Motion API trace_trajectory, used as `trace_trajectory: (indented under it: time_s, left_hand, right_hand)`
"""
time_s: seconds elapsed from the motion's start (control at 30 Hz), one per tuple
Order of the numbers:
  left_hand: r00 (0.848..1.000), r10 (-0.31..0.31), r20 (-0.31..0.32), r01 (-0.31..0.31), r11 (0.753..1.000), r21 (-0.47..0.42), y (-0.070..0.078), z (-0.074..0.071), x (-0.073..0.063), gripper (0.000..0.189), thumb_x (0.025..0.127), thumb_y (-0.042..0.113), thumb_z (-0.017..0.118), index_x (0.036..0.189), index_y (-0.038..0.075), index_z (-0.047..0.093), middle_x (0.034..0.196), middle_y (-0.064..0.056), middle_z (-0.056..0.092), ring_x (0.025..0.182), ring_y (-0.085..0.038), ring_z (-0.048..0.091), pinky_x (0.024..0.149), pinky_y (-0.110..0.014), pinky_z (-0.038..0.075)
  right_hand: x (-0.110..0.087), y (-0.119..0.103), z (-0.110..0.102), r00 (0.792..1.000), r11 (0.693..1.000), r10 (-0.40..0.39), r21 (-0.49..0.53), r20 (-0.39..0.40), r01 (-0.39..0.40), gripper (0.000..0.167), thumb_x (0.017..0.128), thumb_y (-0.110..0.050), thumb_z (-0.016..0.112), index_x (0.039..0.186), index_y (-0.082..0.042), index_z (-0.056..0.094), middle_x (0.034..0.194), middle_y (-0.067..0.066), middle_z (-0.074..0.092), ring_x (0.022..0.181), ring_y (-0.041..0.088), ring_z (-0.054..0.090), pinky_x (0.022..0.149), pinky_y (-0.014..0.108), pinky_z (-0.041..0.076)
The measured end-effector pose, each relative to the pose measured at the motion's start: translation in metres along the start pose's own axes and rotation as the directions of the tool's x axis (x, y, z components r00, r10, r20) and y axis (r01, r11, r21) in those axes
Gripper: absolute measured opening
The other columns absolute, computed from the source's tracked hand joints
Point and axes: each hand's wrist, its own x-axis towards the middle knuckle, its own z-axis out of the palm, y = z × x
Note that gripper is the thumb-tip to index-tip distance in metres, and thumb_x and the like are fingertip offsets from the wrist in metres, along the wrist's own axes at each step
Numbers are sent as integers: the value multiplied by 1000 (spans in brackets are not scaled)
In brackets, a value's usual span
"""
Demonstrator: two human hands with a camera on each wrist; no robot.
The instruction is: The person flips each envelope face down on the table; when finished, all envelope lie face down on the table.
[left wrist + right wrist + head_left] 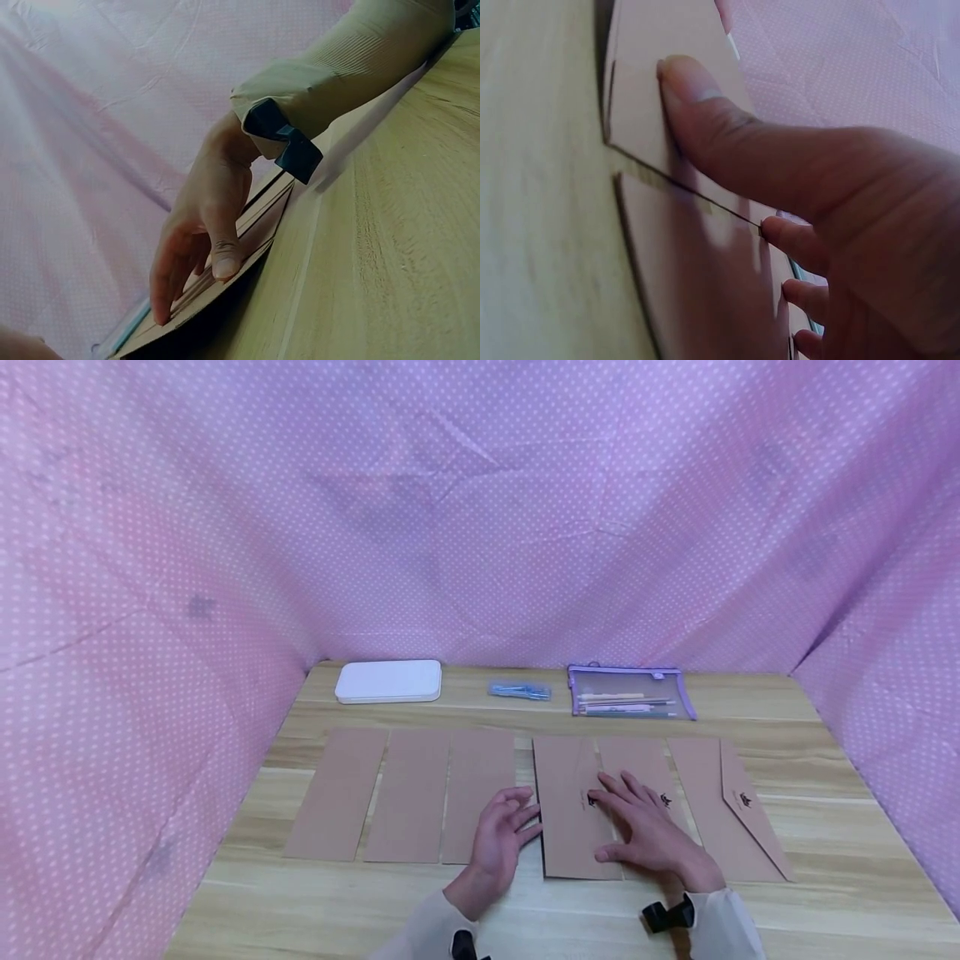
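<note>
Envelope [573,810] lies at bench [825,893] centre, flat right hand [645,831] pressing it, left hand [506,839] open at its 9 o'clock edge; flap looks folded, unsealed.

envelope under my hands [573,818]: flat brown paper, long side running away from me, small dark print near its middle; it lies on the wooden table, fourth from the left in a row of six.
my left hand [504,837]: fingers straight, tips touching the envelope's left edge.
my right hand [648,835]: fingers spread flat, pressing on the envelope and reaching over the next envelope [637,768] to its right.
</note>
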Motion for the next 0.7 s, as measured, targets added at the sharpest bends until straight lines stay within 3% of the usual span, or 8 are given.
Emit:
trace_trajectory:
  time_s: [0.27,0.47,0.7]
  left_hand:
    - [996,8,87,-10,1000,19,4,0,-1,31,97,18,38,124,11,53,142,-10,48,139,-38,42,111,-40,38]
    - [990,66,122,-70,997,27,9,0,-2,31,97,16,38,126,13,50,147,-12,47,133,-31,47,108,-37,41]
    - [980,90,180,-97,995,28,14,0,-3,32,99,18,33,129,13,45,151,-17,41,134,-32,48,110,-40,41]
  right_hand:
    - [0,-4,0,1000,1000,3,30,-5,-3,82,78,-51,79,143,-10,53,159,20,39,148,53,23,113,73,18]
    - [5,-16,5,1000,999,-1,47,-25,2,81,79,-46,80,142,-3,54,158,23,37,148,52,23,114,72,21]
    - [11,-32,14,997,982,5,187,-74,9,85,81,-45,79,148,-6,46,165,23,23,149,47,25,115,61,29]
